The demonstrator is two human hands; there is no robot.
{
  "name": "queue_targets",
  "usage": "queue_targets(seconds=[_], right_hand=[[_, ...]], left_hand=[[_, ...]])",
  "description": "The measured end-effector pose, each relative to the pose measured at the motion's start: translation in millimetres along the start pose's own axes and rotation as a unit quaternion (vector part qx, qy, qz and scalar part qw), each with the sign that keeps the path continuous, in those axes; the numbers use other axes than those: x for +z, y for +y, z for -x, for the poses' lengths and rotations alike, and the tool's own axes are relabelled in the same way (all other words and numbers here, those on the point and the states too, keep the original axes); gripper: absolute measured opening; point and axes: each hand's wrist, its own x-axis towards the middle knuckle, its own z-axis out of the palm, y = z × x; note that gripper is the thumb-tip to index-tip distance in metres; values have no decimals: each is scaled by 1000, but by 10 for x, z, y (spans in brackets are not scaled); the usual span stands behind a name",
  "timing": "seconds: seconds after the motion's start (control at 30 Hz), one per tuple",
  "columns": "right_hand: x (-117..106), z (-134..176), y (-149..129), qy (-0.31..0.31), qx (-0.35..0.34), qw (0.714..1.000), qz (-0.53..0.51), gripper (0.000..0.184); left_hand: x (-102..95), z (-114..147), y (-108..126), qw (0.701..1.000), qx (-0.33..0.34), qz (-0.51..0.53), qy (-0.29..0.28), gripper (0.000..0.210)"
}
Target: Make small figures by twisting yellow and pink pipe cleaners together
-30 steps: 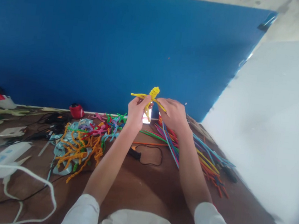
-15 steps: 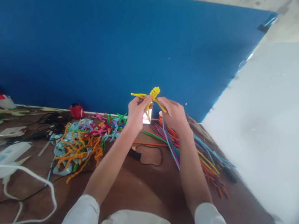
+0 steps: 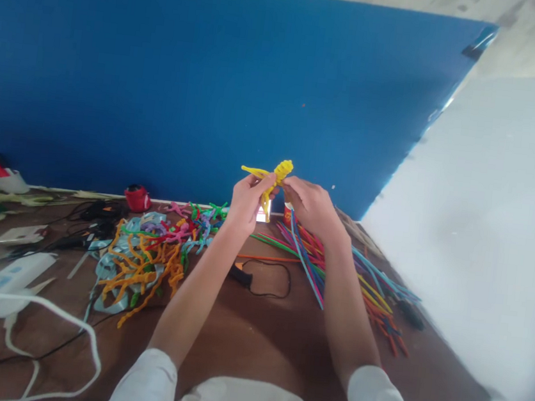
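Note:
A yellow pipe-cleaner figure (image 3: 282,169) is held up in front of me, above the far part of the table. It has a coiled top and several thin limbs sticking out. My left hand (image 3: 247,201) pinches its middle between thumb and fingers, with one limb pointing left over the hand. My right hand (image 3: 309,204) has its fingertips closed at the figure's right side; the limb there is mostly hidden by the fingers. Behind the hands stands a lit phone (image 3: 264,212), partly covered.
Left of my arms lies a heap of orange pipe-cleaner pieces (image 3: 143,273) with coloured ones and pale ribbon. Loose pipe cleaners (image 3: 307,256) spread under my right forearm. A red cup (image 3: 288,212), a black cable (image 3: 265,284), a red pouch (image 3: 137,198) and a power strip (image 3: 6,286) are around.
The yellow figure has shifted slightly right and its coiled top leans more to the right. My right fingers have closed over the right limb, which stuck out below them before.

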Motion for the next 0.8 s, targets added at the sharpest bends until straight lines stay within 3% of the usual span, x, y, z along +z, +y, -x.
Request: queue_targets(seconds=[0.37, 0.8], right_hand=[[-110, 27, -61, -25, -10, 998, 55, 28], [-88, 21, -58, 65, -44, 996, 39, 23]], left_hand=[[-42, -43, -18, 999, -33, -27, -24, 26], [-6, 10, 49, 999, -41, 7, -34, 22]])
